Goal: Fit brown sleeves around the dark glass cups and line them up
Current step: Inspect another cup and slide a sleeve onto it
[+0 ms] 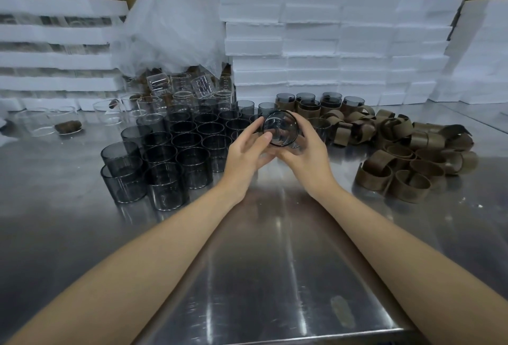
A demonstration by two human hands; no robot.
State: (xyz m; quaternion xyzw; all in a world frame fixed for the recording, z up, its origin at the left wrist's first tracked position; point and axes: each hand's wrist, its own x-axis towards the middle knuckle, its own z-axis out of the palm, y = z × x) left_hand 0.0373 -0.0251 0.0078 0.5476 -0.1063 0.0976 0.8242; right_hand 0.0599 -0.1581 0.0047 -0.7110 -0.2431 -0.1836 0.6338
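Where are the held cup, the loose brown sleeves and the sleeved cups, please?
held cup (280,128): head view, middle of its glass.
loose brown sleeves (410,193): head view, nearest sleeve's wall.
sleeved cups (310,112): head view, one cup's sleeve.

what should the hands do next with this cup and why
Probably let the right hand reach for a loose brown sleeve on the right while the left hand holds the dark cup: the cup is in both hands and wears no sleeve.
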